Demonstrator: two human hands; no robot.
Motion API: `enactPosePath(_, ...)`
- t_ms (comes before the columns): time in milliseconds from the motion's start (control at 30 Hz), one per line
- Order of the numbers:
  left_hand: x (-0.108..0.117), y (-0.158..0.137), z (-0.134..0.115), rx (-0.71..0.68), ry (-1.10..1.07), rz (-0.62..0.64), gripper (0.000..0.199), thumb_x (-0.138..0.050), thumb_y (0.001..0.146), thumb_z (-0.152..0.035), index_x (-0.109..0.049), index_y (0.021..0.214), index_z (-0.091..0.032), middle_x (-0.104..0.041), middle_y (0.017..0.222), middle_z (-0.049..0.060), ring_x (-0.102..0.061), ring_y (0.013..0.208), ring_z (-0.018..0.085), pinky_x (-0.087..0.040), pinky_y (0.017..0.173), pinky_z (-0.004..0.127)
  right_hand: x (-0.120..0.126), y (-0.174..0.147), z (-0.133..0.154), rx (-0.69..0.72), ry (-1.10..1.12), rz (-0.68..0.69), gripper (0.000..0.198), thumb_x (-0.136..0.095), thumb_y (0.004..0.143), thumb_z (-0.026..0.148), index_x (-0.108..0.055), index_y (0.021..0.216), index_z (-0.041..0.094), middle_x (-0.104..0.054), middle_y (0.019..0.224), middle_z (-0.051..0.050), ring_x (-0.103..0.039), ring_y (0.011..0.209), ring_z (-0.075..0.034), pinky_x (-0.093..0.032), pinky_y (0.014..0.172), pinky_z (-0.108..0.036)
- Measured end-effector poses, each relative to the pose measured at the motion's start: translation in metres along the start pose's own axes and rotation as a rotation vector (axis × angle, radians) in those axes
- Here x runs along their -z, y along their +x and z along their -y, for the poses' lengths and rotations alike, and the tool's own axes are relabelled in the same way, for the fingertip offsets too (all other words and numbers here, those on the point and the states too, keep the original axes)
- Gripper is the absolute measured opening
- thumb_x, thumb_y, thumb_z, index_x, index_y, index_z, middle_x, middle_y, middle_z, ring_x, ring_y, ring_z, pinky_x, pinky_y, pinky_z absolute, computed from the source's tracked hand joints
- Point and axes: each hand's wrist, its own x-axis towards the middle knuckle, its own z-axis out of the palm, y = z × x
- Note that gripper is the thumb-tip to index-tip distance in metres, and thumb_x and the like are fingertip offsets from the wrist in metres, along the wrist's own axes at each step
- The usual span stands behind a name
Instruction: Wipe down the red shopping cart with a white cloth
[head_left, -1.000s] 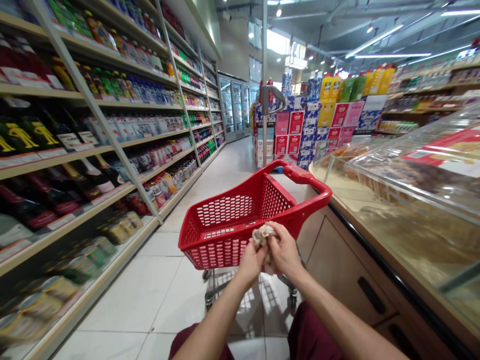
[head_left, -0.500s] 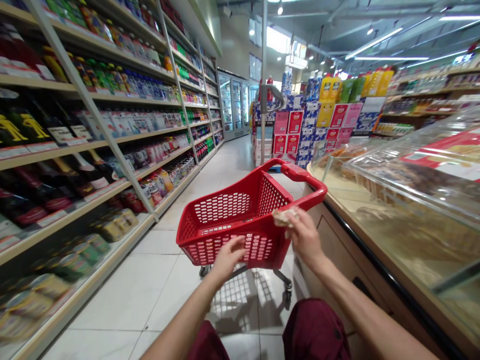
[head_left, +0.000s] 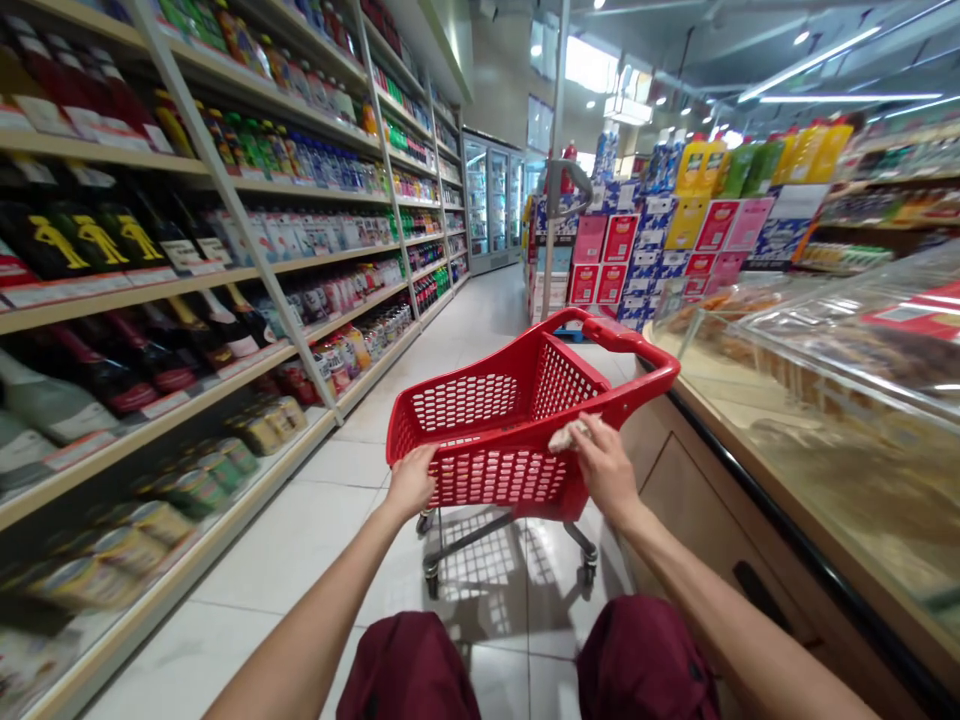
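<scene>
A red plastic shopping cart [head_left: 495, 475] with a perforated basket stands side-on before my knees, its handle toward the right. My left hand [head_left: 412, 482] is closed over the basket's near rim at the left end, fingers hooked inside. In my right hand [head_left: 606, 462] is a crumpled, off-white cloth [head_left: 568, 434], pinched between thumb and fingers. That hand is by the near rim under the handle, with the cloth against or just over the red plastic. The basket's visible inside shows only red plastic.
Shelves of bottles and cans [head_left: 247, 260] line the left side. A wooden counter [head_left: 697, 500] with clear display covers [head_left: 840, 350] runs close along the right. Stacked drink boxes [head_left: 600, 265] and a grey post [head_left: 559, 230] stand beyond the cart. White floor tiles lie beneath.
My left hand has moved left and taken hold of the cart's rim. The cloth in my right hand has come down to the rim. The view has shifted slightly left.
</scene>
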Motion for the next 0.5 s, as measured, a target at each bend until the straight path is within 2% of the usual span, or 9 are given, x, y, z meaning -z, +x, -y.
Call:
enactPosePath(67, 0.001, 0.0, 0.001, -0.002, -0.034, 0.004, 0.058, -0.036, 0.058, -0.001, -0.05, 0.113, -0.015, -0.052, 0.12, 0.008, -0.043, 0.115, 0.018, -0.032, 0.099, 0.036, -0.003, 0.013, 0.007, -0.031, 0.035, -0.071, 0.04, -0.036, 0.08, 0.009, -0.052, 0.115, 0.019, -0.042, 0.128, -0.007, -0.034, 0.118, -0.021, -0.034, 0.096, -0.039)
enactPosePath(133, 0.003, -0.003, 0.003, -0.003, -0.081, 0.011, 0.059, -0.035, 0.057, 0.0, -0.05, 0.113, -0.014, -0.051, 0.121, 0.007, -0.043, 0.115, 0.018, -0.031, 0.099, 0.037, -0.014, 0.008, 0.017, -0.01, 0.066, 0.054, 0.04, -0.037, 0.078, 0.006, -0.055, 0.112, 0.018, -0.047, 0.124, -0.008, -0.038, 0.115, -0.021, -0.038, 0.093, -0.037)
enactPosePath(200, 0.006, -0.005, 0.006, -0.007, -0.138, 0.026, 0.06, -0.034, 0.056, 0.002, -0.052, 0.111, -0.014, -0.052, 0.12, 0.007, -0.044, 0.114, 0.016, -0.031, 0.1, 0.036, -0.03, -0.011, 0.032, 0.056, 0.103, 0.259, 0.04, -0.039, 0.076, 0.003, -0.058, 0.106, 0.021, -0.054, 0.116, -0.007, -0.047, 0.106, -0.019, -0.045, 0.083, -0.033)
enactPosePath(267, 0.01, -0.008, 0.009, -0.002, -0.201, 0.042, 0.061, -0.033, 0.055, 0.003, -0.053, 0.109, -0.014, -0.053, 0.12, 0.006, -0.045, 0.113, 0.015, -0.031, 0.101, 0.033, -0.042, -0.026, 0.052, 0.088, 0.141, 0.333, 0.04, -0.04, 0.076, 0.003, -0.058, 0.104, 0.025, -0.057, 0.112, -0.006, -0.052, 0.1, -0.018, -0.048, 0.076, -0.03)
enactPosePath(333, 0.012, -0.009, 0.012, 0.023, -0.266, 0.051, 0.063, -0.032, 0.054, 0.003, -0.052, 0.111, -0.015, -0.054, 0.119, 0.004, -0.047, 0.111, 0.013, -0.033, 0.1, 0.031, -0.045, -0.024, 0.077, 0.077, 0.187, 0.266, 0.041, -0.041, 0.077, 0.006, -0.055, 0.11, 0.026, -0.053, 0.117, -0.006, -0.05, 0.103, -0.018, -0.047, 0.078, -0.029)
enactPosePath(433, 0.013, -0.009, 0.017, 0.076, -0.36, 0.055, 0.066, -0.031, 0.055, 0.003, -0.047, 0.117, -0.016, -0.054, 0.119, 0.004, -0.049, 0.109, 0.013, -0.037, 0.096, 0.028, -0.045, 0.004, 0.117, 0.049, 0.276, 0.111, 0.04, -0.043, 0.079, 0.012, -0.051, 0.116, 0.027, -0.044, 0.126, -0.008, -0.045, 0.109, -0.02, -0.042, 0.087, -0.032)
enactPosePath(500, 0.013, -0.01, 0.019, 0.098, -0.416, 0.055, 0.067, -0.032, 0.055, 0.004, -0.045, 0.118, -0.015, -0.054, 0.119, 0.004, -0.05, 0.108, 0.012, -0.037, 0.096, 0.027, -0.05, 0.018, 0.141, 0.047, 0.336, 0.109, 0.039, -0.043, 0.079, 0.011, -0.053, 0.114, 0.026, -0.044, 0.125, -0.009, -0.047, 0.106, -0.021, -0.041, 0.088, -0.034)
